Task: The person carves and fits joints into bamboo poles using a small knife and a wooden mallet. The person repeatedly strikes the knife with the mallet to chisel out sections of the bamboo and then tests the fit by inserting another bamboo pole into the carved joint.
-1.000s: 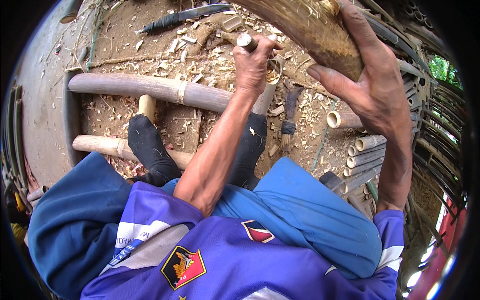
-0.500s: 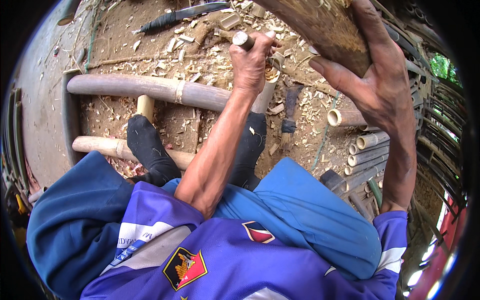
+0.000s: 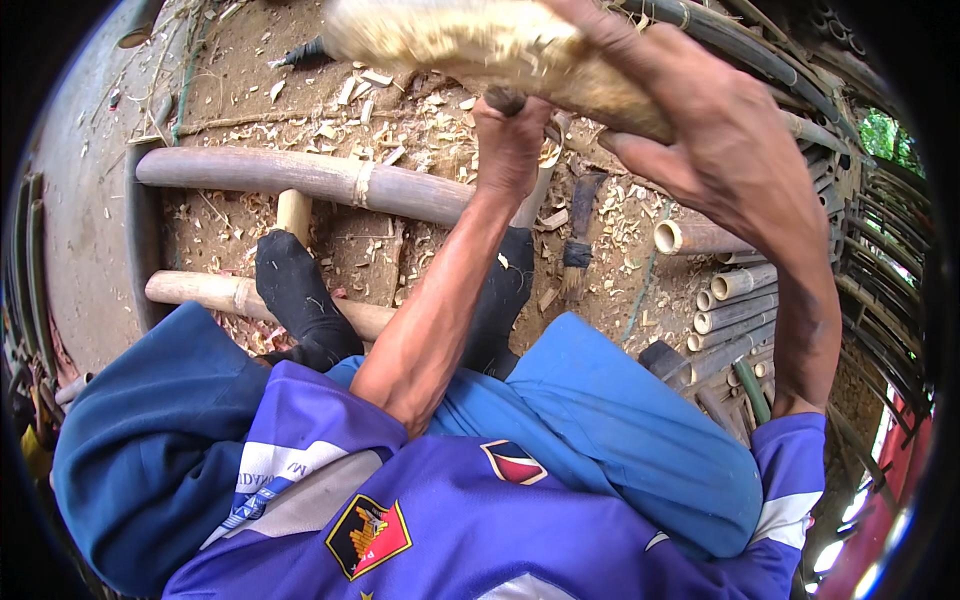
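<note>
My left hand (image 3: 508, 150) is wrapped round the upright handle (image 3: 505, 100) of a chisel-like tool, whose blade is hidden beneath the fist. It stands over the end of a bamboo pole (image 3: 537, 195) near my foot. My right hand (image 3: 715, 120) grips a thick, rough wooden club (image 3: 490, 40), which is slightly blurred. The club's pale, worn face lies across the view just beyond the handle's end. I cannot tell whether the two touch.
A thick bamboo pole (image 3: 260, 172) and a thinner one (image 3: 205, 290) form a frame by my feet in black socks. Pale chips litter the dirt floor. A dark brush-like tool (image 3: 580, 225) lies there, cut bamboo tubes (image 3: 735, 300) are stacked right, and a wrapped knife handle (image 3: 303, 52) shows at the back.
My right hand has swung the club leftward, from the upper right to over the tool handle, covering the knife's blade. My left hand has stayed nearly in place, tilting a little.
</note>
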Tool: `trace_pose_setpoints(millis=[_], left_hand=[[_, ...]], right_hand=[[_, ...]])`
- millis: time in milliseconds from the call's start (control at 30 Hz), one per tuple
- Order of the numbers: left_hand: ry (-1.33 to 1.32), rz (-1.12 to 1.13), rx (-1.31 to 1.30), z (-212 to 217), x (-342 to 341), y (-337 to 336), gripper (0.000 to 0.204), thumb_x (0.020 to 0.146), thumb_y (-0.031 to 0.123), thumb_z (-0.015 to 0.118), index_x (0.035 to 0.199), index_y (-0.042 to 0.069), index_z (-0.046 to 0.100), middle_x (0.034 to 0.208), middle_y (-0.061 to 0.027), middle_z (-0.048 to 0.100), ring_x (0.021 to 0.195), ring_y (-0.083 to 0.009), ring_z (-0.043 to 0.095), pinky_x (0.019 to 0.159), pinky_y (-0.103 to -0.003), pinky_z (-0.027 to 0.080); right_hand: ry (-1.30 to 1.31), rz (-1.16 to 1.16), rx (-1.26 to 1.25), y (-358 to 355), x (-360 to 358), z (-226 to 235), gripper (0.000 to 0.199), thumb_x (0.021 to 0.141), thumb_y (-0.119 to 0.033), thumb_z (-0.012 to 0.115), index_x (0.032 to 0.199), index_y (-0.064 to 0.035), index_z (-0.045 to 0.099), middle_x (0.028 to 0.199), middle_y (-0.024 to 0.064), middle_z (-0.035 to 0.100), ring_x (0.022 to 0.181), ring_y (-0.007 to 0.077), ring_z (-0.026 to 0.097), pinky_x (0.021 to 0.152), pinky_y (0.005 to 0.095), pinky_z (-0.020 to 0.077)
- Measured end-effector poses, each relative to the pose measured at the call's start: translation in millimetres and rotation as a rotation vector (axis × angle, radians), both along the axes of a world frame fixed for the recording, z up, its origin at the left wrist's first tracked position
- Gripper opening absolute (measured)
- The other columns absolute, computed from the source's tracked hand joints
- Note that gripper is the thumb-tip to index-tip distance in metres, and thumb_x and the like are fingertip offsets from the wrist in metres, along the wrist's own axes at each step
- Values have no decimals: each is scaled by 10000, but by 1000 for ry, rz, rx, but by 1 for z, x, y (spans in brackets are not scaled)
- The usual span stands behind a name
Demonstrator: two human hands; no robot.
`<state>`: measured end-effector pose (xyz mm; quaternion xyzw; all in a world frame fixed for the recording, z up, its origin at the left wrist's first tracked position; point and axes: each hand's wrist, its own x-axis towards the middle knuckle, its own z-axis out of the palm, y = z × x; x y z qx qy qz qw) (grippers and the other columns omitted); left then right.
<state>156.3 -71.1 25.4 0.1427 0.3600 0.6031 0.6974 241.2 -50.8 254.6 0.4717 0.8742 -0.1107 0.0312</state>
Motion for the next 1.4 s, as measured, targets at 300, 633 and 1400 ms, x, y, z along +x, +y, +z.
trace_pose_setpoints(millis=[300,633,1400], left_hand=[[118,-171,136,9,0,-8,271,994,68,623,1242,-10,544,1060,-50,668,905,-124,643,806,-291,590],[234,16,365,23,10,2,68,901,40,727,836,60,730,850,-85,745,747,-116,696,643,-281,600],[-20,-230,156,-4,-13,14,175,891,152,793,760,77,706,702,-32,692,626,-73,585,517,-254,453]], right_hand=[[-168,-130,-151,-18,5,-9,998,757,-89,808,1595,-330,323,1245,198,637,1016,361,691,908,431,581],[247,-239,-123,-34,27,-20,879,831,-190,802,1585,-218,351,1348,239,608,1158,358,672,1011,458,577],[490,-322,43,-23,9,-15,862,821,-192,784,1559,-144,342,1337,227,614,1161,341,664,1015,451,554]])
